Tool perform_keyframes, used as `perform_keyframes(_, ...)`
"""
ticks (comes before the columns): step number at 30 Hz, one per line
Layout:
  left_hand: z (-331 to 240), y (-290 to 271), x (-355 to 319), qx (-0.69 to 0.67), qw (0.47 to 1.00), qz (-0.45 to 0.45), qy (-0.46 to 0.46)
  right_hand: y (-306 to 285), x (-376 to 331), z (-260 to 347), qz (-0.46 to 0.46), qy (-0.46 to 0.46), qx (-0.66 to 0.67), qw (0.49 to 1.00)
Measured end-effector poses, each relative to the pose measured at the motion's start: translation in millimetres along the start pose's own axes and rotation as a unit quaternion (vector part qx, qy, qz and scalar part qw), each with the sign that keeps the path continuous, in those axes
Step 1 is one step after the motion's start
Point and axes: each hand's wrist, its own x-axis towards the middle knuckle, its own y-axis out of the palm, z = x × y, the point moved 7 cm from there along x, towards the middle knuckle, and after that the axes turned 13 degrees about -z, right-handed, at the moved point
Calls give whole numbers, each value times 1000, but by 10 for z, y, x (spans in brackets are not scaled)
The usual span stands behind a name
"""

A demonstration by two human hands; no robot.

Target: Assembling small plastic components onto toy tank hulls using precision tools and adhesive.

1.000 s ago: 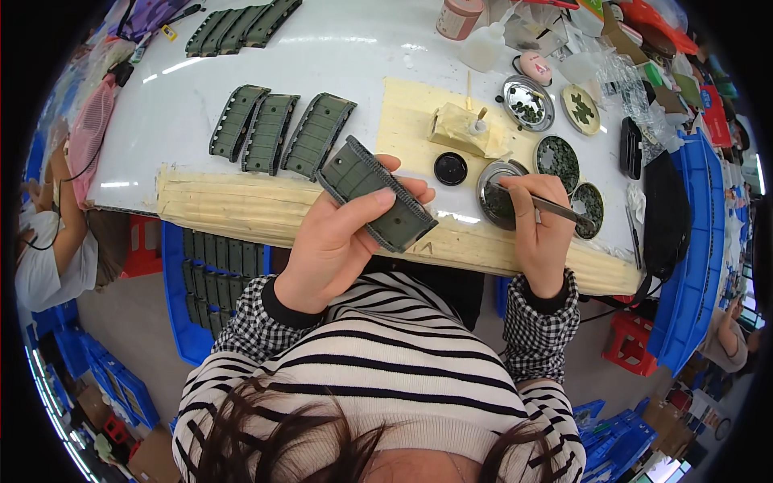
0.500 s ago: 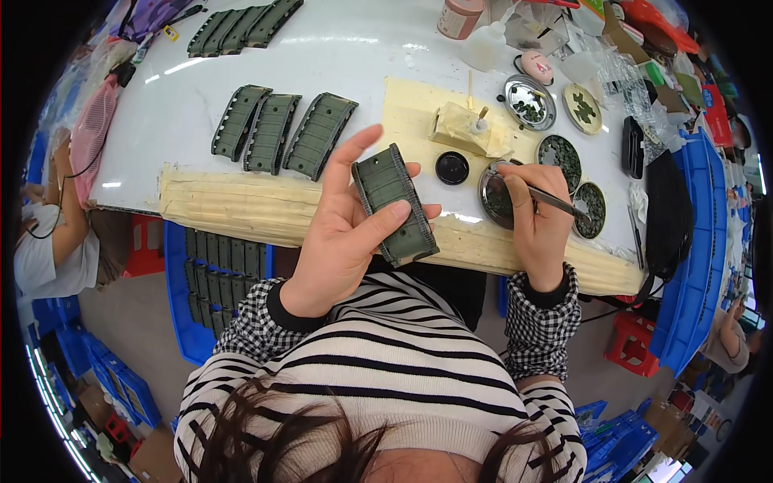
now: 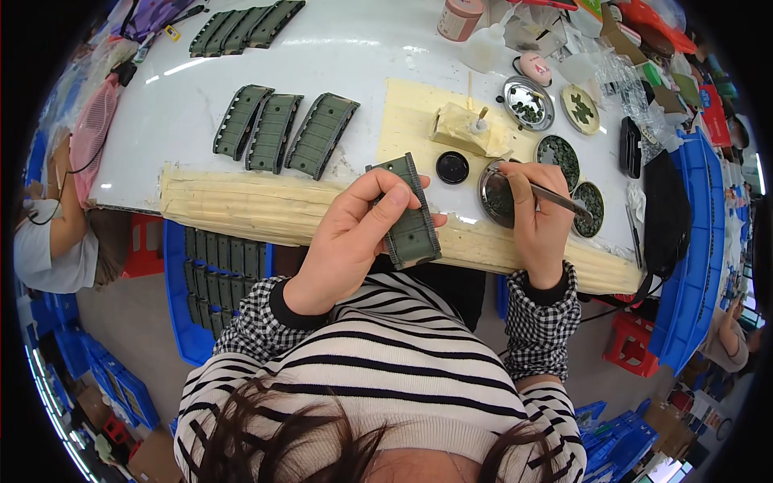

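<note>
My left hand (image 3: 345, 237) is closed around a dark green curved ribbed plastic piece (image 3: 413, 235), thumb on its face and fingertips showing past its far edge. The piece is held tilted above the table's front edge. In my right hand (image 3: 538, 229) I grip metal tweezers (image 3: 561, 200). Their tip end points left over a round metal dish (image 3: 484, 198), whose contents my hand partly hides. Just left of the dish lies a black round lid (image 3: 452, 168). Round tins of small dark green bits (image 3: 590, 211) stand right of my right hand.
Several similar green pieces (image 3: 274, 133) lie on the table to the left, more (image 3: 245, 28) farther back. A tape-covered block (image 3: 463, 131) stands behind the lid. A blue bin (image 3: 181, 314) of green pieces is below left. Another person's arm (image 3: 68, 217) is at far left.
The green piece has turned more upright and shifted slightly right in my left hand. My left index finger, stretched out before, has folded down onto it. My right hand has barely moved.
</note>
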Motion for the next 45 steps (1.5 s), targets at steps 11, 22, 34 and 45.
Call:
perform_keyframes(11, 47, 40, -2, -19, 999, 12, -42, -105, 29, 247, -8, 3, 69, 998)
perform_keyframes(22, 191, 140, -20, -109, 979, 103, -135, 38, -49, 1063, 78, -228, 101, 965)
perform_keyframes(34, 154, 166, -33, -85, 987, 94, -98, 138, -9, 674, 161, 102, 287, 939)
perform_keyframes(45, 136, 142, -28, -79, 991, 70, -83, 141, 22, 738, 153, 58, 252, 954)
